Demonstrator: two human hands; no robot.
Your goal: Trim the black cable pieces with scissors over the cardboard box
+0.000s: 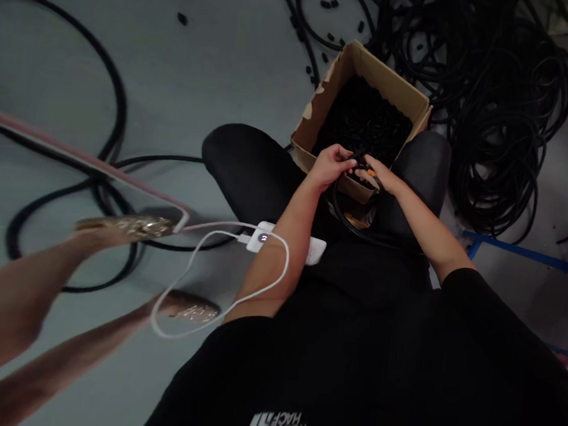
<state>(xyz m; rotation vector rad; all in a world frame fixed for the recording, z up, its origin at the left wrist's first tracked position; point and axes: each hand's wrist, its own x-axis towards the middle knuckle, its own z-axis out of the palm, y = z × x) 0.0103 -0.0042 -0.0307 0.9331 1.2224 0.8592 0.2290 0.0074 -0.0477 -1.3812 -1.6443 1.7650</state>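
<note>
Left hand (327, 165) and right hand (378, 176) grip a black cable (338, 211) looping downward.

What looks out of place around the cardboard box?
Small black pieces lie scattered on the grey floor outside the cardboard box. They look spilled, since what looks like the same pieces fills the box. The box's left wall also looks torn along its top edge.

Grey floor (186, 76) — black cable coils (510, 128) — small black pieces (182, 19) scattered
</note>
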